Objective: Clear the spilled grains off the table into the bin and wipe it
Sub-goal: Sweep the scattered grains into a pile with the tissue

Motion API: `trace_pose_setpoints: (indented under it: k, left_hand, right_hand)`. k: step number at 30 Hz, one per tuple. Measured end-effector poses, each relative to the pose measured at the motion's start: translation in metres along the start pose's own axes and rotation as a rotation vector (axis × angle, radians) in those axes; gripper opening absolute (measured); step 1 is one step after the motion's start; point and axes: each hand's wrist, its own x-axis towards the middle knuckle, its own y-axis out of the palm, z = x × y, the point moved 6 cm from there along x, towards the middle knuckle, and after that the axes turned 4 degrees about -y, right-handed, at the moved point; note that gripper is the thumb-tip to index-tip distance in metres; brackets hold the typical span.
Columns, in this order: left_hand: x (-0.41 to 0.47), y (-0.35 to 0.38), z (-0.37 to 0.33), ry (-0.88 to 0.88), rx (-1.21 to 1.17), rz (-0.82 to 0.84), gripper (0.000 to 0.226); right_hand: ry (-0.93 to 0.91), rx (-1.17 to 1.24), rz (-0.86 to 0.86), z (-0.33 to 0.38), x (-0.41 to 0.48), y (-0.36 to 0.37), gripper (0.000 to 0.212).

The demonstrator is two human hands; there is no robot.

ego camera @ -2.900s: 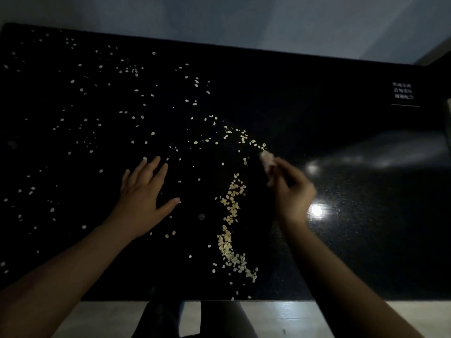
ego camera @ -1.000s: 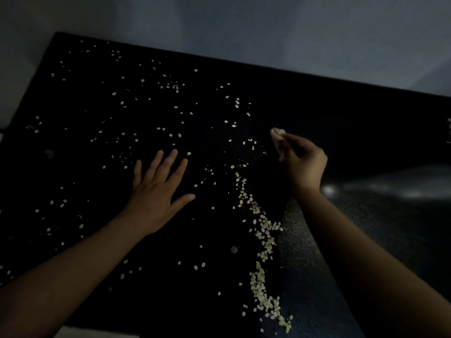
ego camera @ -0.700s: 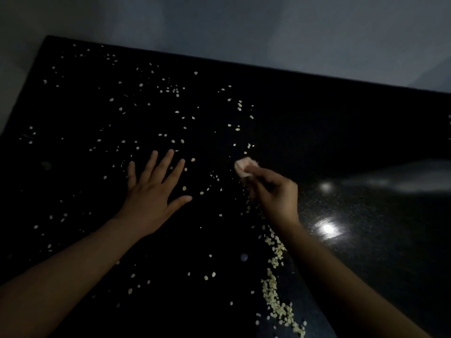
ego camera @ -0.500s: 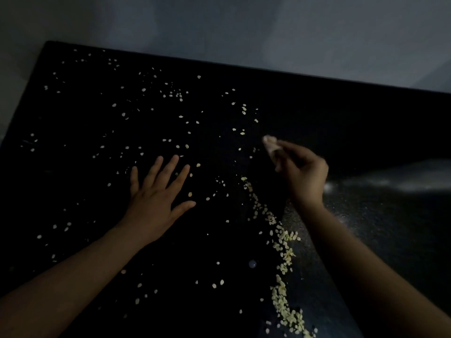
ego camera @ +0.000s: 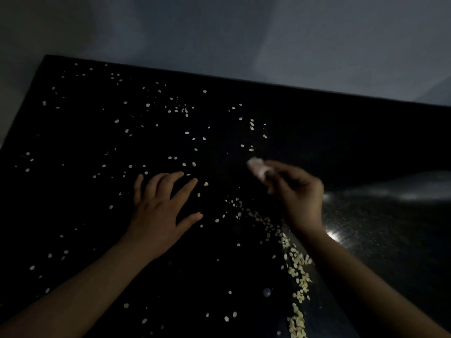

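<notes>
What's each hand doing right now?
Left hand: open, fingers spread on the table.
Right hand: pinching a small pale wad, blurred.

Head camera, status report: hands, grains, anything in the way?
Left hand flat on table, fingers spread. Right hand pinches pale wad. Grains partly gathered in a line, many scattered. Nothing blocking; bin not in view.

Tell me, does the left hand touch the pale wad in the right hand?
Apart. The head view shows dark table between the left hand and the wad the right hand pinches.
</notes>
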Motion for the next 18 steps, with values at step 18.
trace_pose_setpoints:
  k: [18]
  left_hand:
    - [0.01,-0.02,0.004,0.054,-0.203,-0.209,0.065]
  right_hand:
    - [-0.097,-0.092,0.221,-0.001,0.026,0.036,0.017]
